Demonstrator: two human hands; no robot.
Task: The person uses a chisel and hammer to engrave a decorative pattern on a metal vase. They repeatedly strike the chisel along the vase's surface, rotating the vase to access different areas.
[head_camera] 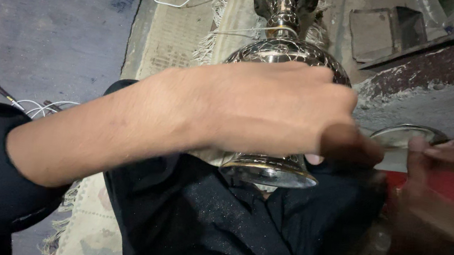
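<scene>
Blurred at the right edge, the right hand [451, 156] is closed in a grip on a small metal disc [405, 135]. An engraved silver vase [286, 57], propped on the dark-trousered lap [216, 223], is clasped by the left hand [275, 107].

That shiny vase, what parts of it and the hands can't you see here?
Head view:
- Shiny vase: top cut off by the frame's upper edge; its middle is hidden behind the left hand.
- Right hand: blurred, grip unclear.
- Small round metal piece near its fingertips: blurred, kind unclear.
</scene>
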